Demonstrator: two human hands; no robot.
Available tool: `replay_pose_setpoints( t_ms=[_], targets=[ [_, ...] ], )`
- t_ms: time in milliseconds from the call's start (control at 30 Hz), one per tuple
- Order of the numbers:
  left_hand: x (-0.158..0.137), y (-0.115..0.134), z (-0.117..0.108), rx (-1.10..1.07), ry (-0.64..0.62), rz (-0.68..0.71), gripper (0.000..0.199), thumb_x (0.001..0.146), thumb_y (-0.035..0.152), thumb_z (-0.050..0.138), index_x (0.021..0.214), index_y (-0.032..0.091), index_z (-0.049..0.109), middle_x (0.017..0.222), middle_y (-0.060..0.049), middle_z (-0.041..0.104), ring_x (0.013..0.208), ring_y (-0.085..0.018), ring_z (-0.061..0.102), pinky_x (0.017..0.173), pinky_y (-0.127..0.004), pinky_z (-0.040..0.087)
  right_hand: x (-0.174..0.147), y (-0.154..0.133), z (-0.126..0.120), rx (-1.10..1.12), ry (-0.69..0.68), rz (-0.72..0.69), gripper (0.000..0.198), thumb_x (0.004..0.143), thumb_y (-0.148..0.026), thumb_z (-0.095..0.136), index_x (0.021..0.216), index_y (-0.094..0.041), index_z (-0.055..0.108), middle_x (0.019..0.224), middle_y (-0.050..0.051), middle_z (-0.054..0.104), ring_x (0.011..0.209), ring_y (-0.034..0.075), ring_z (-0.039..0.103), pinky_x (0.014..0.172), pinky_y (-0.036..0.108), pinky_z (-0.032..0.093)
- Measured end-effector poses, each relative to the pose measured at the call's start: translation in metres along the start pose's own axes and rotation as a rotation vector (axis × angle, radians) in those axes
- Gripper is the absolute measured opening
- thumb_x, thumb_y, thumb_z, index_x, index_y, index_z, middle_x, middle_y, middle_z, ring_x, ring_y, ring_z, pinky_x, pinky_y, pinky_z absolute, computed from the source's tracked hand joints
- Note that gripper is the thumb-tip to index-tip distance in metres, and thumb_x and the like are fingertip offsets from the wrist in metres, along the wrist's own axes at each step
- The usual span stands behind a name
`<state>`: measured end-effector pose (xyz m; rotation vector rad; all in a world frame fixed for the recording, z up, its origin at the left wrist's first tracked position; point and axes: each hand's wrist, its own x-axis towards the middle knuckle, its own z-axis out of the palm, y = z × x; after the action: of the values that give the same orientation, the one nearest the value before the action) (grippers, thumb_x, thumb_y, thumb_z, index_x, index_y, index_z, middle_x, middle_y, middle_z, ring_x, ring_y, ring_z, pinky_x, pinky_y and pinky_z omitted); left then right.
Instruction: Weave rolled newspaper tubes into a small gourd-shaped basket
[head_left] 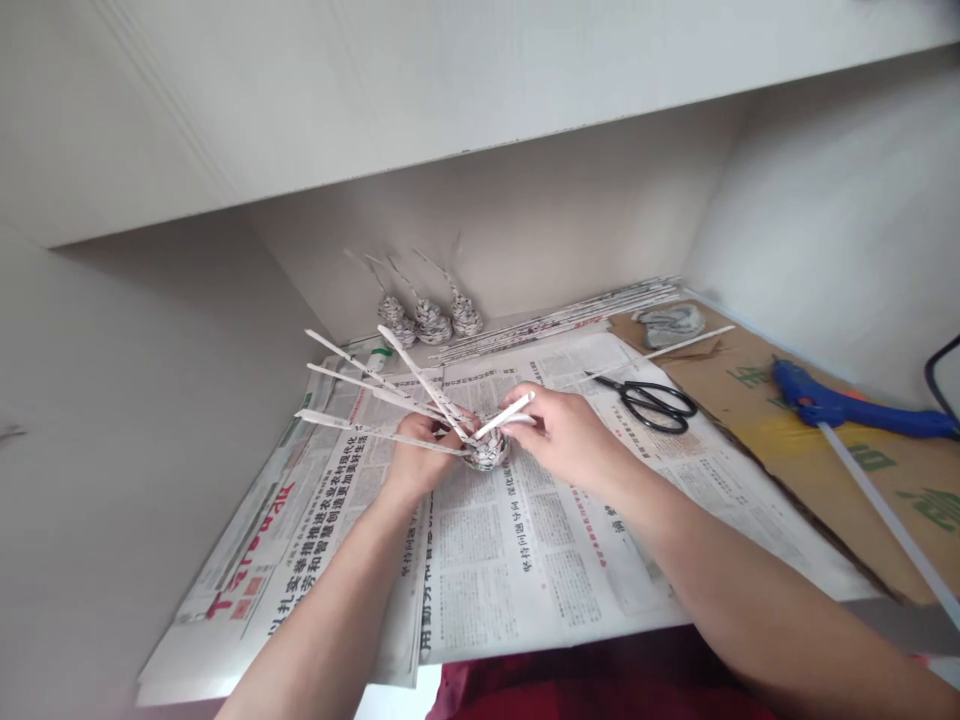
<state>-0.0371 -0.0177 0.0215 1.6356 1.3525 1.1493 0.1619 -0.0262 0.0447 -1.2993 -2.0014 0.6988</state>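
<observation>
Between my two hands is a small round piece woven from rolled newspaper (489,450), just above the newspaper sheets (487,600). Several paper sticks (352,430) fan out from it, mostly up and to the left. My left hand (424,450) grips its left side, fingers closed and partly hidden behind the sticks. On the other side, my right hand (559,430) pinches a short paper stick (517,415) that rises from the weave. The fingertips at the back of the piece are hidden.
Three finished-looking woven paper gourds (433,320) stand at the back wall. Beside them lies a bundle of paper sticks (555,320). Black scissors (652,403) rest on the newspaper. A blue glue gun (847,405) sits on cardboard (787,440) at right. A cabinet overhangs the back.
</observation>
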Motion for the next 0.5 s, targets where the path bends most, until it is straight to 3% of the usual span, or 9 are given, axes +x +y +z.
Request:
replay_pose_setpoints(
  t_ms=[233, 400, 500],
  targets=[
    [-0.0004, -0.0004, 0.0008, -0.113, 0.045, 0.004, 0.01, 0.07, 0.022, 0.067, 0.075, 0.014, 0.069, 0.072, -0.003, 0.069, 0.064, -0.015, 0.062, 0.061, -0.024, 0.049, 0.0027, 0.0033, 0.004, 0.101, 0.012, 0.02, 0.02, 0.089, -0.031, 0.049, 0.09, -0.021, 0.066, 0.068, 0.001, 0.067, 0.06, 0.013, 0.061, 0.06, 0.027, 0.041],
    [-0.0009, 0.0044, 0.0029, -0.14, 0.037, -0.022, 0.011, 0.067, 0.022, 0.069, 0.072, 0.013, 0.068, 0.066, -0.002, 0.067, 0.061, -0.015, 0.061, 0.058, -0.024, 0.049, 0.0018, 0.0044, 0.0057, 0.179, -0.003, 0.057, 0.023, 0.089, -0.028, 0.046, 0.104, -0.024, 0.064, 0.065, -0.001, 0.066, 0.049, 0.011, 0.057, 0.051, 0.025, 0.04],
    [-0.0002, 0.0017, 0.0023, -0.142, 0.033, -0.025, 0.009, 0.067, 0.02, 0.068, 0.071, 0.013, 0.068, 0.065, -0.002, 0.067, 0.061, -0.015, 0.061, 0.059, -0.024, 0.049, 0.001, 0.0033, 0.0066, 0.16, -0.025, 0.036, 0.024, 0.089, -0.027, 0.047, 0.102, -0.024, 0.066, 0.064, -0.001, 0.066, 0.048, 0.01, 0.056, 0.05, 0.024, 0.039]
  ],
)
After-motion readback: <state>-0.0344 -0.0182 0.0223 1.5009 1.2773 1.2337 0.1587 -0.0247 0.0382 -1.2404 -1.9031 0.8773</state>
